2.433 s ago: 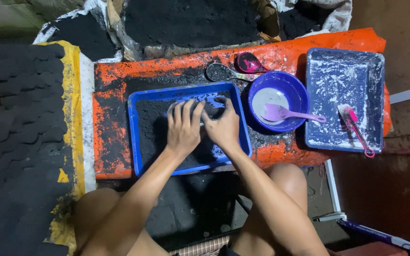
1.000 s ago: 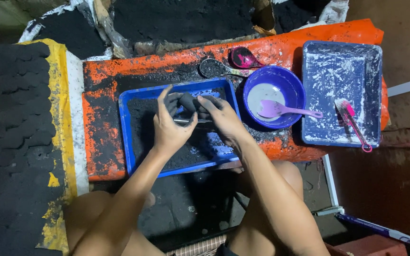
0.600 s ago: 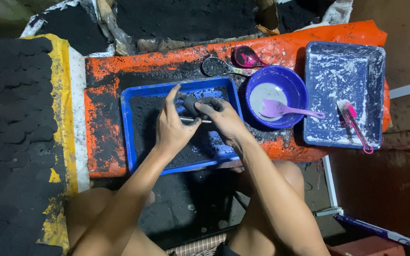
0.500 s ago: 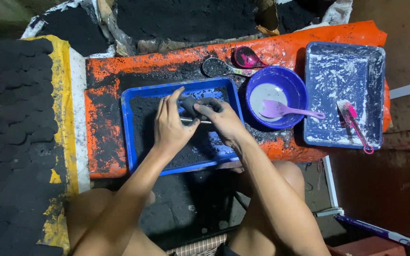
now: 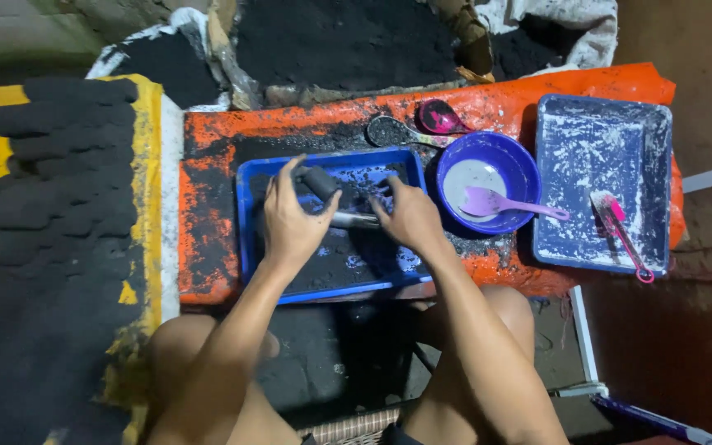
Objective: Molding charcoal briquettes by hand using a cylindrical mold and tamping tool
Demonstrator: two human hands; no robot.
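A blue tray (image 5: 245, 247) smeared with black paste sits on the orange-covered surface in front of me. My left hand (image 5: 290, 222) is over the tray and grips a short black cylinder (image 5: 320, 181) of pressed dark material. My right hand (image 5: 409, 218) is beside it, fingers curled on a thin metal tube (image 5: 354, 219) that lies across the tray between both hands. Both hands are blackened.
To the right stand a blue bowl (image 5: 521, 169) with a purple spatula (image 5: 508, 204), and a blue tray (image 5: 603, 194) dusted white with a pink brush (image 5: 620, 231). Two spoons (image 5: 418, 128) lie behind. Rows of black rolls (image 5: 51, 214) fill the yellow board on the left. Sacks of black powder (image 5: 339, 41) stand behind.
Both hands had been pressing flat in the tray. They have lifted, and a black cylinder now sits in my left hand with the metal tube drawn out toward my right.
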